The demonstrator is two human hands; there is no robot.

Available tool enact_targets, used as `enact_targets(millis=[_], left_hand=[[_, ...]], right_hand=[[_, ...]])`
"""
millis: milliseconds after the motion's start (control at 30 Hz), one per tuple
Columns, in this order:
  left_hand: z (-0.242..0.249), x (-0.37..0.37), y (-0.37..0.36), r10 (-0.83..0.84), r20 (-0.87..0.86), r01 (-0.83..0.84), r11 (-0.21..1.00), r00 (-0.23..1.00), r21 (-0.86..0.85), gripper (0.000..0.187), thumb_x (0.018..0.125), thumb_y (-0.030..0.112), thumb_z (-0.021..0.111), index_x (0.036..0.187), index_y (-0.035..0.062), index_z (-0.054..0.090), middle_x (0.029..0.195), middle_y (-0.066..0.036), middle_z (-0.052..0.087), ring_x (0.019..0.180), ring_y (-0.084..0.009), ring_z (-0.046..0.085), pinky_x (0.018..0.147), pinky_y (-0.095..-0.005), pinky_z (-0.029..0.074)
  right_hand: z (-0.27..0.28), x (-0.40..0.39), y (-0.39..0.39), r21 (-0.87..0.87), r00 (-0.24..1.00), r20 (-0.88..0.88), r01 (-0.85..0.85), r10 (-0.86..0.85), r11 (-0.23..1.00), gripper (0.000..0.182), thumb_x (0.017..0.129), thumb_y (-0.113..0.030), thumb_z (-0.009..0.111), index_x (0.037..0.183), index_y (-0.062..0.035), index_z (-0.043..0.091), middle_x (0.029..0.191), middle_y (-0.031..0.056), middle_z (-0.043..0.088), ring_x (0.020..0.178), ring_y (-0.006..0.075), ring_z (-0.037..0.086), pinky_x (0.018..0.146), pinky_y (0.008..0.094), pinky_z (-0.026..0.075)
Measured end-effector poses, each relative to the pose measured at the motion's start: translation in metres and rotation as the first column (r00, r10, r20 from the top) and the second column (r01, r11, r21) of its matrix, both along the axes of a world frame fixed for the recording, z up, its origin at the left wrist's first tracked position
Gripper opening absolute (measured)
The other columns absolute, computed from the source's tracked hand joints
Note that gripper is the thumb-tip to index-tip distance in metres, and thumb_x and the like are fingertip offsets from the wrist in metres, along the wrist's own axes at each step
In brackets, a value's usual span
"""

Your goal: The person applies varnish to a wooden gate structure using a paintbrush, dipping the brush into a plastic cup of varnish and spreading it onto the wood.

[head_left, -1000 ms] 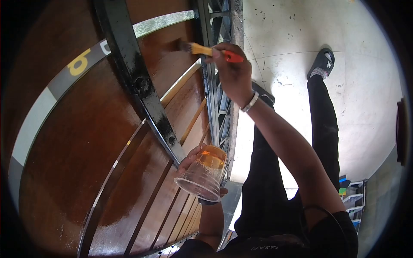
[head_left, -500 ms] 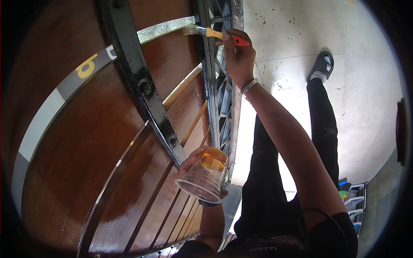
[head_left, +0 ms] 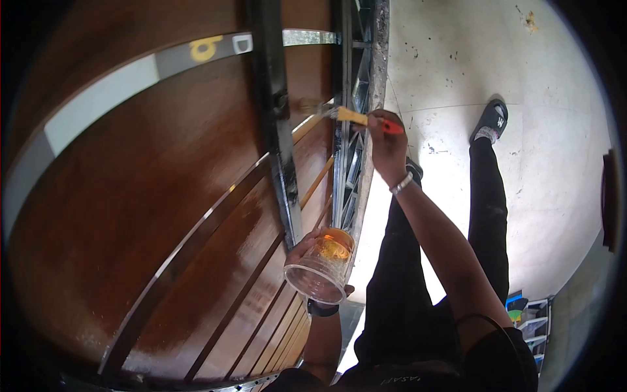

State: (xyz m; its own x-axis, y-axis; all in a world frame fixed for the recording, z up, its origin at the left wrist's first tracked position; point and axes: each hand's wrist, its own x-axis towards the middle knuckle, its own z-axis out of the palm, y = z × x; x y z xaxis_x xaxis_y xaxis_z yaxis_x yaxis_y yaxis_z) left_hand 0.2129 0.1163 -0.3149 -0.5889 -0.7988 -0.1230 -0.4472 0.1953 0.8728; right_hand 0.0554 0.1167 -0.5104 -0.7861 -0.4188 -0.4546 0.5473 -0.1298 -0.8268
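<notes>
My right hand is closed around a paintbrush with a wooden handle and a red end. Its bristles, blurred by motion, point left over a glossy brown wooden board, close to that board's lower edge and between two dark metal bars. Lower down, my left hand is wrapped round a clear plastic cup. The cup is tilted, with its wide mouth facing me and amber liquid at its far end. Part of my left hand is hidden behind the cup.
Long brown boards with gaps between them fill the left side. A black metal bar crosses them, and a dark metal lattice borders the pale floor. A shelf-like rack stands at lower right.
My right hand has brought the brush down across the board, from its upper edge toward its lower edge. The view has shifted, so the boards and bars appear farther right. Both hands keep their hold.
</notes>
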Motion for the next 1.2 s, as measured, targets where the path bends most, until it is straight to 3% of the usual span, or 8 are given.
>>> enact_targets(millis=[200,400,567,633,800,833,933,1200], left_hand=[[0.034,0.023,-0.002,0.036,-0.208,-0.038,0.999,0.978,-0.005,0.092,0.056,0.048,0.091,0.123,0.0051,0.045,0.122,-0.017,0.053,0.114,-0.0307,0.057,0.097,-0.039,0.05],[0.081,0.075,0.019,0.107,-0.209,-0.081,0.988,0.972,0.131,0.098,0.055,0.045,0.092,0.128,0.0035,0.041,0.122,-0.015,0.053,0.119,-0.0311,0.052,0.101,-0.0424,0.046],[0.134,0.087,0.055,0.003,-0.189,0.009,0.998,0.982,0.063,0.081,0.059,0.017,0.089,0.126,0.0032,0.044,0.127,-0.014,0.051,0.117,-0.0266,0.052,0.101,-0.0394,0.045],[0.148,0.099,0.08,-0.07,0.046,0.074,0.993,0.996,-0.094,0.09,0.054,0.015,0.092,0.127,0.0036,0.04,0.124,-0.014,0.053,0.114,-0.0265,0.054,0.099,-0.0388,0.045],[0.185,0.059,0.161,-0.001,-0.057,-0.007,0.991,0.998,-0.133,0.087,0.056,0.011,0.092,0.126,0.0027,0.042,0.122,-0.013,0.053,0.114,-0.0247,0.054,0.098,-0.0373,0.045],[0.187,0.05,0.179,0.054,-0.113,-0.05,0.998,0.992,0.037,0.084,0.057,0.01,0.091,0.126,0.0019,0.044,0.122,-0.013,0.053,0.114,-0.0237,0.054,0.099,-0.0367,0.045],[0.188,0.026,0.227,0.007,-0.131,0.002,0.998,0.991,0.071,0.084,0.058,0.007,0.09,0.128,0.0017,0.043,0.123,-0.012,0.054,0.117,-0.0217,0.054,0.101,-0.0357,0.044],[0.232,-0.021,0.309,-0.039,-0.195,0.031,0.999,0.98,-0.04,0.088,0.062,0.032,0.09,0.132,0.0024,0.045,0.128,-0.016,0.052,0.121,-0.0289,0.051,0.104,-0.0369,0.04]], right_hand=[[-0.022,-0.012,-0.014,0.228,0.976,-0.214,0.086,-0.036,0.97,0.024,0.096,-0.023,0.059,0.105,-0.0008,0.06,0.086,0.0089,0.069,0.079,0.0135,0.069,0.071,0.0254,0.052],[0.073,-0.025,-0.001,-0.013,0.975,-0.219,0.041,-0.043,0.999,0.026,0.095,-0.022,0.06,0.107,0.0011,0.059,0.092,0.0089,0.066,0.083,0.0153,0.068,0.074,0.0269,0.052],[0.134,-0.047,0.118,0.203,0.924,-0.379,0.025,0.055,0.979,0.026,0.098,-0.02,0.056,0.108,0.0037,0.057,0.087,0.0113,0.067,0.077,0.0183,0.07,0.068,0.0275,0.054],[0.138,-0.053,0.183,0.179,0.933,-0.359,0.06,0.008,0.982,0.027,0.097,-0.022,0.057,0.105,0.0038,0.057,0.086,0.0125,0.068,0.08,0.0184,0.069,0.07,0.0301,0.057],[0.201,-0.092,0.318,0.231,0.941,-0.288,-0.114,0.18,0.966,0.03,0.097,-0.024,0.057,0.107,0.0048,0.056,0.09,0.0161,0.068,0.077,0.0194,0.069,0.07,0.0302,0.057],[0.227,-0.104,0.337,0.246,0.937,-0.278,-0.146,0.214,0.958,0.031,0.097,-0.024,0.058,0.108,0.0048,0.056,0.091,0.0166,0.068,0.078,0.0201,0.069,0.071,0.0305,0.057],[0.284,-0.137,0.385,0.174,0.929,-0.322,-0.133,0.184,0.976,0.036,0.097,-0.027,0.057,0.112,0.0052,0.054,0.092,0.0173,0.068,0.079,0.0221,0.069,0.073,0.0321,0.057],[0.389,-0.185,0.454,0.033,0.891,-0.411,-0.197,0.193,0.98,0.038,0.098,-0.027,0.055,0.119,0.0041,0.05,0.103,0.0185,0.066,0.088,0.0205,0.066,0.082,0.032,0.054]])
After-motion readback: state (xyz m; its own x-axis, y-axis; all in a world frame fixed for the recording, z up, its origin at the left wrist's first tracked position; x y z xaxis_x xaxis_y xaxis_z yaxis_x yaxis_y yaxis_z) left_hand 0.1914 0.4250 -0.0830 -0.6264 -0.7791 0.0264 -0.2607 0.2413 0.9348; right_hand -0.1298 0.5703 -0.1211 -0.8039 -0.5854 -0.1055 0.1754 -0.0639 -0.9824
